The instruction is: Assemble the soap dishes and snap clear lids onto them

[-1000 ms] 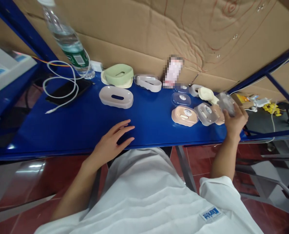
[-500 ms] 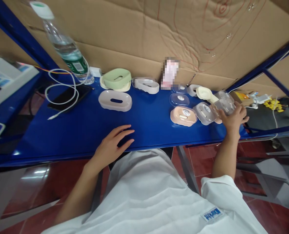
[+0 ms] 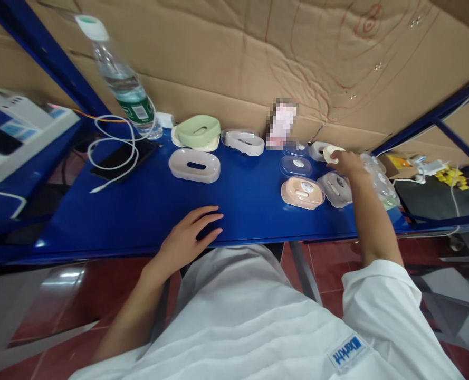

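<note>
My left hand (image 3: 189,235) rests at the front edge of the blue table, fingers stretched and apart, holding nothing. On the right, my right hand (image 3: 347,162) reaches to the back and its fingers close on the edge of a cream soap dish (image 3: 329,153), which it partly covers. A grey dish (image 3: 316,151) sits just left of that. Below my right wrist is a grey soap box with a clear lid (image 3: 335,189), beside a peach soap box (image 3: 302,192). Two clear lids (image 3: 295,165) lie behind the peach box.
Beyond my right forearm are stacked clear lids (image 3: 380,179). A grey oval tray (image 3: 194,166), a green dish (image 3: 198,132) and another grey dish (image 3: 245,142) stand left of centre. A water bottle (image 3: 133,100) and a white cable (image 3: 113,140) over a dark phone are farther left.
My right hand has left the clear pieces at the right end and moved left and back to the cream dish. My left hand stays in place; the view has shifted slightly.
</note>
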`<state>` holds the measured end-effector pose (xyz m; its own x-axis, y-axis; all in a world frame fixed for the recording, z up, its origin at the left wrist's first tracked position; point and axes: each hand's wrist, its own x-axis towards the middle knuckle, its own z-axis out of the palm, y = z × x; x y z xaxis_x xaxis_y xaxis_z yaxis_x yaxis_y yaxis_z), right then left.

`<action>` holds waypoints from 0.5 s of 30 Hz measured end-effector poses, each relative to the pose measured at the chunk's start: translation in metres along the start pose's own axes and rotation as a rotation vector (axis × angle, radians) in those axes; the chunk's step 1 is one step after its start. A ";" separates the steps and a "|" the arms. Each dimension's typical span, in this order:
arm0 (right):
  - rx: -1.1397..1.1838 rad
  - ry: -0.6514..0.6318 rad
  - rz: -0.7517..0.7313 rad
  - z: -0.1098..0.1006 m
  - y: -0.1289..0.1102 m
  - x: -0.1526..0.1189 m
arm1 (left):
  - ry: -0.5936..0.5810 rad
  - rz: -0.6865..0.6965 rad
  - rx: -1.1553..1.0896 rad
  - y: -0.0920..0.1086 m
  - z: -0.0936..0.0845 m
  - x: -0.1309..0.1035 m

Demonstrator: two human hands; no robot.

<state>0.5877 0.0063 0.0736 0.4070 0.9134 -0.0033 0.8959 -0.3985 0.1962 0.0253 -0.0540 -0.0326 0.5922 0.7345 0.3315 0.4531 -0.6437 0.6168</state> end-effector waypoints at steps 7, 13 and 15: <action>0.060 0.198 -0.174 -0.028 -0.049 -0.043 | 0.065 0.043 0.015 0.007 0.000 0.001; 0.378 0.311 -0.965 -0.037 -0.160 -0.187 | 0.264 0.296 0.172 0.043 0.020 0.009; 0.462 0.236 -1.151 -0.030 -0.190 -0.212 | 0.261 0.347 0.177 0.047 0.024 0.010</action>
<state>0.3259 -0.1091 0.0669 -0.6471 0.7236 0.2401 0.7078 0.6872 -0.1637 0.0691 -0.0819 -0.0174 0.5519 0.4845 0.6787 0.3784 -0.8708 0.3139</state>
